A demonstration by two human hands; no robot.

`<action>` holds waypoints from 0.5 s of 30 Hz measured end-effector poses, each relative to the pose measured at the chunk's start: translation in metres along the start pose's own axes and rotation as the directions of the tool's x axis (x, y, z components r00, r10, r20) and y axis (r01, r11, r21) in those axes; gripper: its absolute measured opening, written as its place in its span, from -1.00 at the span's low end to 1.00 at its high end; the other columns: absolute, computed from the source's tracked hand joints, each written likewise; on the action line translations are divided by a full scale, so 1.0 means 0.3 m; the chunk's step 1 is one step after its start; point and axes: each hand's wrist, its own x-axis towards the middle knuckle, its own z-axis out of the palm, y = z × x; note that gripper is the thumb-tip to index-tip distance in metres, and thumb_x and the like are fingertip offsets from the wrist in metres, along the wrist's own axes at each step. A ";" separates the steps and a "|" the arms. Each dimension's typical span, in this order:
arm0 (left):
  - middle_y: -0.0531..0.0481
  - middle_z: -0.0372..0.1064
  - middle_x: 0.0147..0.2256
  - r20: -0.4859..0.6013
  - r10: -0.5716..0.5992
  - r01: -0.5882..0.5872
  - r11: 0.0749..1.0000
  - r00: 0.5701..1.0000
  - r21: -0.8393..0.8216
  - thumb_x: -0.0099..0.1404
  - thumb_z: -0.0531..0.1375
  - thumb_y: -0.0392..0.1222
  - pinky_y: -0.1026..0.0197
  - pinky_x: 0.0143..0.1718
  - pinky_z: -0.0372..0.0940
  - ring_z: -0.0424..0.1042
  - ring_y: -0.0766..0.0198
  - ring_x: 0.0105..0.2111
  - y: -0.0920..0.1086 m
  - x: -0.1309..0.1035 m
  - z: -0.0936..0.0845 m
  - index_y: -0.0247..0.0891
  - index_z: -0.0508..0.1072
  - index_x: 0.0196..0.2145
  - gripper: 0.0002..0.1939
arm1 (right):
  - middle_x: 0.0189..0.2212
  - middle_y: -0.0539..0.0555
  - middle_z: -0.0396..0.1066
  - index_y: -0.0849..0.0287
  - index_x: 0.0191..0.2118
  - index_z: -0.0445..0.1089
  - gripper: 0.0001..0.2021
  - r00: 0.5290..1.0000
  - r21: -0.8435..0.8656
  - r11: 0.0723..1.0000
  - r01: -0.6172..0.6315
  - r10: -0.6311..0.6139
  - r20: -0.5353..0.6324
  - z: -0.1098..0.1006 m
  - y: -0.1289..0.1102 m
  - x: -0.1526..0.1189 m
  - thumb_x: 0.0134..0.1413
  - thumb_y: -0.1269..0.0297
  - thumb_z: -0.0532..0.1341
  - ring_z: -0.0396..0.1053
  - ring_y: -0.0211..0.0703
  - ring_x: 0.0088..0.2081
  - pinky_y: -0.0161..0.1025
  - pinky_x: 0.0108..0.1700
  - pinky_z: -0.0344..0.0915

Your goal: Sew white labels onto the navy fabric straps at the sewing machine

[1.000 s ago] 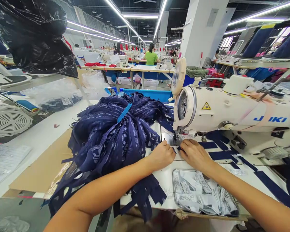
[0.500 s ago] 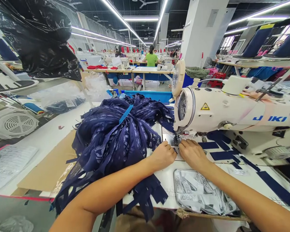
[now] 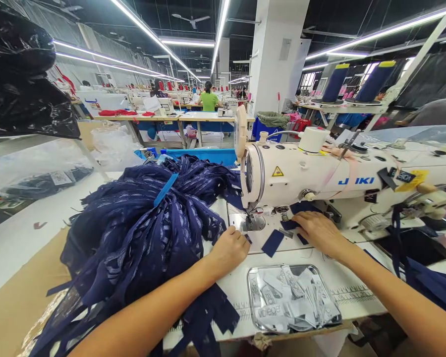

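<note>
My left hand (image 3: pixel 230 250) is closed beside the needle plate (image 3: pixel 254 223), with a dark bit of navy fabric (image 3: pixel 249 239) showing at its fingertips. My right hand (image 3: pixel 319 232) reaches under the arm of the white sewing machine (image 3: pixel 319 171); its fingers are stretched out over navy fabric strips (image 3: pixel 289 224) and touch them. A loose navy rectangle (image 3: pixel 272 242) lies between the hands. Left of the machine is a big heap of navy lace-trimmed fabric (image 3: pixel 134 218), gathered by a blue tie (image 3: pixel 165 190).
A metal tray (image 3: pixel 250 297) of white printed labels (image 3: pixel 290 302) sits at the table's front edge. Brown cardboard (image 3: pixel 26 277) lies at left, below a black plastic bag (image 3: pixel 22 89). Navy thread cones (image 3: pixel 334 83) stand behind the machine. A person in green (image 3: pixel 209 100) sits farther back.
My right hand has left the needle area and moved right to the navy strips. The left hand stays near the needle plate. A navy rectangle now lies between them. The view has turned right.
</note>
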 end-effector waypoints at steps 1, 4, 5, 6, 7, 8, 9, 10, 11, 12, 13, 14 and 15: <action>0.01 0.28 -0.60 0.004 -0.001 0.001 1.000 1.000 0.001 0.16 0.06 -0.47 0.22 -0.50 -0.02 0.24 0.30 -0.58 0.001 0.000 0.002 -0.36 0.27 -0.60 -0.80 | -0.35 0.10 0.41 0.24 -0.34 0.38 -0.86 1.000 -0.024 1.000 0.002 -0.002 0.024 0.011 0.032 -0.004 -0.03 0.51 0.11 0.34 -0.09 -0.30 -0.22 -0.24 0.14; 0.00 0.28 -0.60 0.018 -0.002 0.002 1.000 1.000 0.003 0.16 0.05 -0.48 0.22 -0.49 -0.02 0.24 0.30 -0.58 0.004 0.000 0.004 -0.36 0.27 -0.59 -0.79 | -0.37 0.10 0.42 0.24 -0.38 0.39 -0.83 0.996 -0.077 0.997 0.011 -0.005 0.087 0.037 0.081 -0.002 0.00 0.52 0.07 0.35 -0.09 -0.30 -0.23 -0.24 0.15; 0.00 0.28 -0.60 0.026 -0.002 0.002 1.000 1.000 0.002 0.16 0.04 -0.48 0.22 -0.49 -0.02 0.24 0.30 -0.57 0.005 0.001 0.003 -0.36 0.27 -0.59 -0.79 | -0.39 0.09 0.43 0.23 -0.40 0.39 -0.82 0.995 -0.095 0.995 -0.021 0.030 0.098 0.040 0.080 0.006 0.02 0.51 0.05 0.36 -0.10 -0.32 -0.25 -0.29 0.15; 0.00 0.28 -0.60 0.037 -0.002 0.002 1.000 0.999 0.000 0.17 0.03 -0.48 0.21 -0.49 -0.02 0.24 0.30 -0.57 0.006 0.001 0.003 -0.36 0.26 -0.59 -0.79 | -0.41 0.10 0.43 0.23 -0.42 0.39 -0.81 0.991 -0.113 0.991 -0.076 0.088 0.098 0.039 0.072 0.017 0.05 0.48 0.04 0.37 -0.10 -0.35 -0.27 -0.35 0.15; -0.01 0.28 -0.59 0.051 -0.002 0.002 1.000 0.999 -0.001 0.18 0.03 -0.48 0.21 -0.48 -0.02 0.24 0.31 -0.56 0.006 0.002 0.001 -0.36 0.26 -0.59 -0.78 | -0.43 0.11 0.43 0.23 -0.42 0.39 -0.80 0.984 -0.126 0.982 -0.142 0.154 0.088 0.035 0.057 0.031 0.06 0.46 0.02 0.38 -0.10 -0.38 -0.28 -0.41 0.13; -0.01 0.28 -0.59 0.068 -0.002 0.002 1.000 0.998 -0.001 0.19 0.02 -0.48 0.21 -0.48 -0.02 0.24 0.31 -0.56 0.007 0.002 0.000 -0.36 0.26 -0.58 -0.78 | -0.45 0.12 0.44 0.24 -0.42 0.39 -0.79 0.974 -0.129 0.970 -0.206 0.216 0.069 0.029 0.035 0.048 0.07 0.45 0.02 0.38 -0.10 -0.42 -0.30 -0.47 0.10; -0.01 0.28 -0.59 0.082 -0.002 0.002 1.000 0.997 -0.001 0.19 0.02 -0.47 0.21 -0.48 -0.02 0.25 0.30 -0.55 0.008 0.003 -0.002 -0.36 0.26 -0.58 -0.78 | -0.46 0.14 0.44 0.25 -0.41 0.39 -0.79 0.965 -0.121 0.960 -0.252 0.259 0.045 0.022 0.008 0.067 0.06 0.45 0.02 0.38 -0.10 -0.44 -0.30 -0.50 0.08; -0.02 0.28 -0.59 0.094 -0.003 0.003 1.000 0.996 -0.003 0.20 0.02 -0.47 0.21 -0.48 -0.02 0.25 0.30 -0.55 0.008 0.003 -0.004 -0.36 0.26 -0.58 -0.78 | -0.48 0.16 0.44 0.27 -0.41 0.40 -0.80 0.961 -0.103 0.956 -0.273 0.277 0.024 0.016 -0.024 0.087 0.03 0.47 0.02 0.38 -0.09 -0.46 -0.31 -0.51 0.06; -0.02 0.28 -0.58 0.105 -0.004 0.004 1.000 0.994 -0.004 0.20 0.01 -0.46 0.21 -0.48 -0.02 0.25 0.30 -0.54 0.008 0.004 -0.006 -0.36 0.26 -0.57 -0.78 | -0.51 0.18 0.44 0.28 -0.44 0.40 -0.80 0.963 -0.079 0.960 -0.267 0.269 0.006 0.011 -0.059 0.106 0.00 0.50 0.03 0.38 -0.09 -0.46 -0.31 -0.51 0.07; -0.02 0.28 -0.58 0.114 -0.003 0.004 1.000 0.993 -0.007 0.21 0.01 -0.45 0.20 -0.48 -0.02 0.25 0.30 -0.54 0.009 0.004 -0.008 -0.36 0.26 -0.57 -0.78 | -0.54 0.20 0.43 0.29 -0.47 0.41 -0.80 0.970 -0.053 0.968 -0.244 0.244 -0.006 0.009 -0.095 0.124 -0.03 0.52 0.04 0.38 -0.08 -0.46 -0.30 -0.50 0.08; -0.02 0.28 -0.58 0.125 -0.004 0.006 1.000 0.992 -0.011 0.22 0.01 -0.45 0.20 -0.48 -0.02 0.26 0.29 -0.54 0.009 0.004 -0.009 -0.36 0.26 -0.56 -0.78 | -0.55 0.20 0.42 0.29 -0.50 0.41 -0.80 0.976 -0.027 0.976 -0.217 0.217 -0.014 0.010 -0.131 0.139 -0.06 0.54 0.05 0.38 -0.08 -0.45 -0.30 -0.48 0.09; -0.02 0.29 -0.57 0.138 -0.006 0.008 1.000 0.990 -0.014 0.22 0.01 -0.44 0.20 -0.48 -0.02 0.26 0.29 -0.54 0.009 0.005 -0.010 -0.36 0.26 -0.56 -0.79 | -0.57 0.21 0.42 0.28 -0.53 0.41 -0.79 0.981 -0.004 0.981 -0.191 0.191 -0.019 0.014 -0.163 0.152 -0.07 0.53 0.05 0.38 -0.07 -0.45 -0.29 -0.47 0.10; -0.03 0.29 -0.56 0.151 -0.006 0.009 1.000 0.989 -0.018 0.23 0.01 -0.44 0.20 -0.48 -0.01 0.26 0.29 -0.53 0.009 0.004 -0.011 -0.36 0.26 -0.55 -0.79 | -0.57 0.20 0.42 0.27 -0.53 0.41 -0.79 0.985 0.019 0.985 -0.171 0.171 -0.026 0.020 -0.189 0.160 -0.06 0.51 0.05 0.37 -0.07 -0.45 -0.28 -0.47 0.11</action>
